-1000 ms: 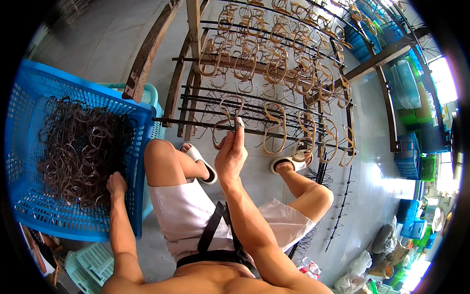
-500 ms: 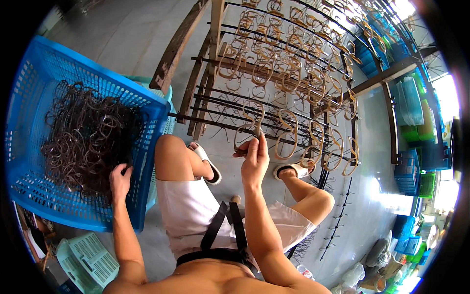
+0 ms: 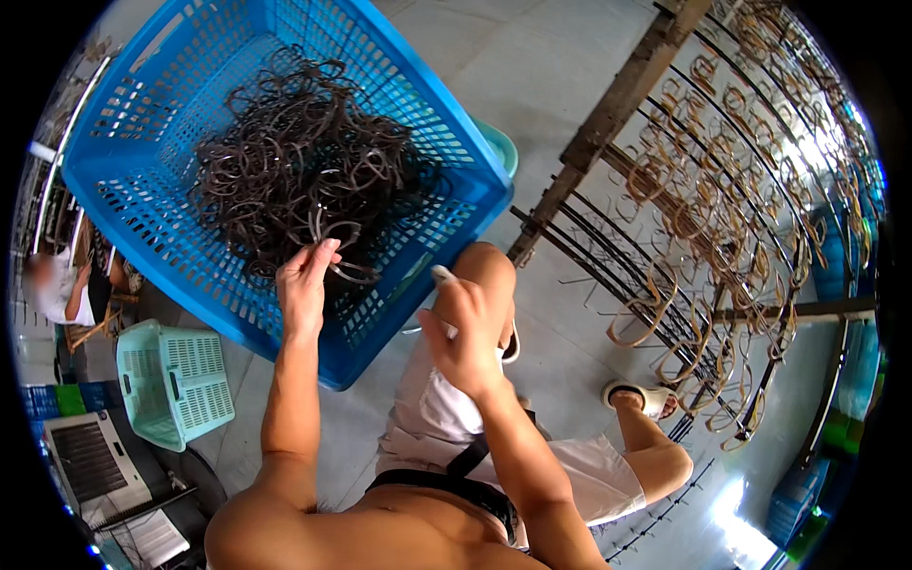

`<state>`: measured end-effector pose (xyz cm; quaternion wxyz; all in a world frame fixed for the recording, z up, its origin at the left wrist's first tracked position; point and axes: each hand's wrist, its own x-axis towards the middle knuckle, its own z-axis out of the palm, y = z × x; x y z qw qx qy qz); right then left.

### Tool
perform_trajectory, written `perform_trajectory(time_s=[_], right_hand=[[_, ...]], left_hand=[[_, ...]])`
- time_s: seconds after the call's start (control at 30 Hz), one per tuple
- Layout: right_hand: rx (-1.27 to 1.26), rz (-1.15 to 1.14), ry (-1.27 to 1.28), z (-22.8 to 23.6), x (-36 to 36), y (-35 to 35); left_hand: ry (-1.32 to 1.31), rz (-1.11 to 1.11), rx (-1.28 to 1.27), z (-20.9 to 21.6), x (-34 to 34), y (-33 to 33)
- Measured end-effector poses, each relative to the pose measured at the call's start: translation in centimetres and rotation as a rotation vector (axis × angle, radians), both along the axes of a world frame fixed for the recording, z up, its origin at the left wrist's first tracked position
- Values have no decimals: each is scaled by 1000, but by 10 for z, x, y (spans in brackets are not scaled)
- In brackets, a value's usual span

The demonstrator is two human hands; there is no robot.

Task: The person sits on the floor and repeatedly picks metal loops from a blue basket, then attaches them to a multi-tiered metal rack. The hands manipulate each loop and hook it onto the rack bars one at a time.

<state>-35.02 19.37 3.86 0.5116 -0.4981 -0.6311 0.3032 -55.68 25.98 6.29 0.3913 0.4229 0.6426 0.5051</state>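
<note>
My left hand is at the near side of a blue plastic basket, pinching a thin, dark looped piece between thumb and fingertips. Beneath it lies a tangled heap of similar dark looped pieces. Beside the basket's right edge, over my knee, my right hand is open, thumb and index finger apart, with nothing visible in it. Something pale covers the tip of its index finger. At the right, tan looped pieces hang from the dark bars of a wooden-framed rack.
A mint-green crate stands on the floor at lower left, near a grey-white appliance. Another person sits at the far left. A thin hooked bar lies on the floor at lower right. A mint-green container shows behind the basket.
The view has swung left toward the basket. My right hand has left the rack and no longer holds a looped piece. My left hand has lifted a dark looped piece from the heap.
</note>
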Motion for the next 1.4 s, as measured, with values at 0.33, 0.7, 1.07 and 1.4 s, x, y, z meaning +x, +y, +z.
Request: perform_trajectory(time_s=[0.33, 0.7, 1.07, 1.4], right_hand=[[80, 1, 105, -13, -11, 26], [68, -1095, 539, -33, 89, 12], [-39, -1013, 677, -38, 79, 24], [-65, -930, 712, -38, 75, 27]], left_hand=[[-290, -96, 70, 3, 29, 8], [448, -434, 106, -108, 33, -8], [540, -387, -201, -132, 29, -8], [680, -490, -75, -127, 39, 2]])
